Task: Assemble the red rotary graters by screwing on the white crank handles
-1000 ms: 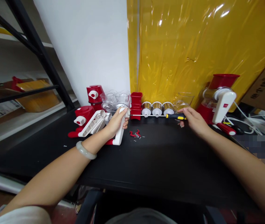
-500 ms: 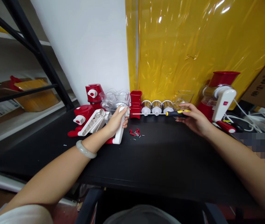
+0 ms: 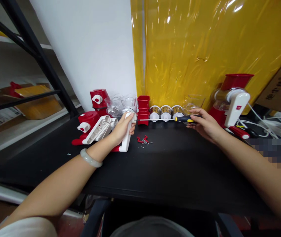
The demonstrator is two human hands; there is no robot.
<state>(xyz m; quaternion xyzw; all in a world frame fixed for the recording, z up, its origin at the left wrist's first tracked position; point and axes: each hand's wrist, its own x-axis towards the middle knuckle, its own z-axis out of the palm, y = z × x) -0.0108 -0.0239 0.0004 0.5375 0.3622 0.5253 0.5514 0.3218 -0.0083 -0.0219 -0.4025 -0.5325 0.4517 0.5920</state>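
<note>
My left hand [image 3: 124,127] is closed around a white crank handle [image 3: 126,141] with a red grip at its lower end. In my right hand [image 3: 204,123] is a screwdriver [image 3: 183,118] with a black and yellow handle, pinched by the fingers. Its long thin shaft runs level to the left, and the tip meets the round end of the crank handle; the exact contact is too small to make out. Below the shaft lie small red parts [image 3: 140,140] and several screws [image 3: 145,142] on the black table [image 3: 170,171].
Behind stand grater drums [image 3: 165,113], stacked red parts [image 3: 143,110] and clear plastic cups [image 3: 122,103]. More white handles [image 3: 98,129] and red grater bodies [image 3: 88,118] sit left. An assembled rotary grater [image 3: 236,102] stands right, near white cables [image 3: 261,126].
The fingers of my right hand have shifted slightly on the screwdriver's handle. Both hands stay in about the same place, and the view has moved a little.
</note>
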